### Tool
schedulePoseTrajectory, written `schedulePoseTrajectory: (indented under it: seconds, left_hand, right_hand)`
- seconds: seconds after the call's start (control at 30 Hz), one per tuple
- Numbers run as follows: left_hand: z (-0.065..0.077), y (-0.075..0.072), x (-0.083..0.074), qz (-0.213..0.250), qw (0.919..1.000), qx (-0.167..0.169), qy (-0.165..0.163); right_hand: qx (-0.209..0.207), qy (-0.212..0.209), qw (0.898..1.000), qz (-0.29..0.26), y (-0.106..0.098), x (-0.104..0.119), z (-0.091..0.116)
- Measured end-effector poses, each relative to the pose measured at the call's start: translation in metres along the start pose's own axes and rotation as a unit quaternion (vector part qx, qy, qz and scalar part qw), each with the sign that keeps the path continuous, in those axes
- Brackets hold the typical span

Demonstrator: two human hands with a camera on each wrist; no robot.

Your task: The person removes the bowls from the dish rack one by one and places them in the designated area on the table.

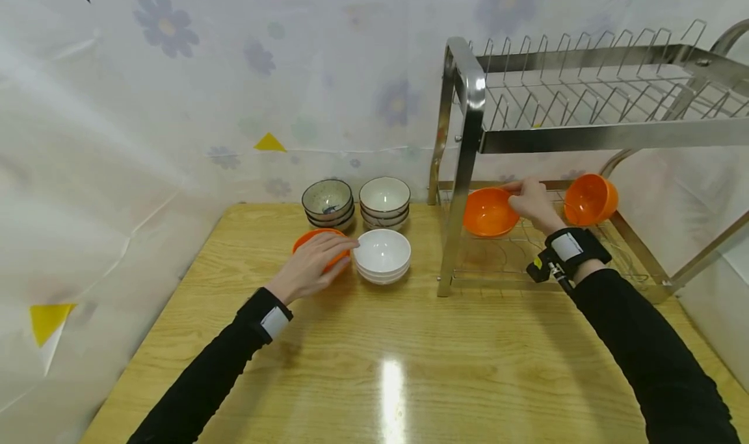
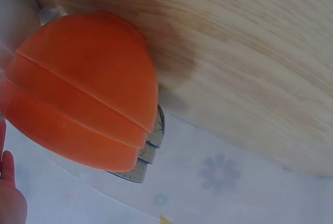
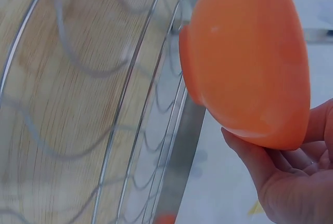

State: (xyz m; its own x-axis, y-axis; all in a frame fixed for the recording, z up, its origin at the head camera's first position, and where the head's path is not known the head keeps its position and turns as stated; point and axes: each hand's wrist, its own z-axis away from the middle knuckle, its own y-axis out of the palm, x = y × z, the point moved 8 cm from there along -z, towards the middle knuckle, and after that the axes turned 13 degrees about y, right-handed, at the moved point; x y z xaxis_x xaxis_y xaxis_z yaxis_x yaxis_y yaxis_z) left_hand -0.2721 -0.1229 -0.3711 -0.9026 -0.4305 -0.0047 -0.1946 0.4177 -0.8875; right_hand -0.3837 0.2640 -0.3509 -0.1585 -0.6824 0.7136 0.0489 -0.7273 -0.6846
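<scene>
My right hand (image 1: 532, 205) pinches the rim of an orange bowl (image 1: 489, 212) at the left of the rack's lower shelf. Its outer side (image 3: 250, 63) faces the right wrist camera, tilted, beside the shelf wires. Another orange bowl (image 1: 590, 199) leans on that shelf, right of the hand. Over a stack of orange bowls (image 2: 88, 89) on the table lies my left hand (image 1: 313, 262), fingers mostly extended. It partly covers the stack in the head view, and its fingertips come close to the white bowls (image 1: 383, 252); whether they touch is unclear.
Behind stand a stack of speckled grey-green bowls (image 1: 328, 200) and a stack of dark-rimmed pale bowls (image 1: 385, 197). The two-tier metal dish rack (image 1: 468, 106) has its upper wire tier over the right hand. A patterned sheet (image 1: 351, 73) hangs behind the wooden table (image 1: 339, 366).
</scene>
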Motion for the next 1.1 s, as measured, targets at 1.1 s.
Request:
schedulePoseTrajectory:
  seconds: [1.1]
  left_hand:
    - [-0.094, 0.02, -0.036, -0.011, 0.9955, 0.02, 0.092]
  right_hand:
    - [0.101, -0.032, 0.98, -0.167, 0.075, 0.064, 0.028]
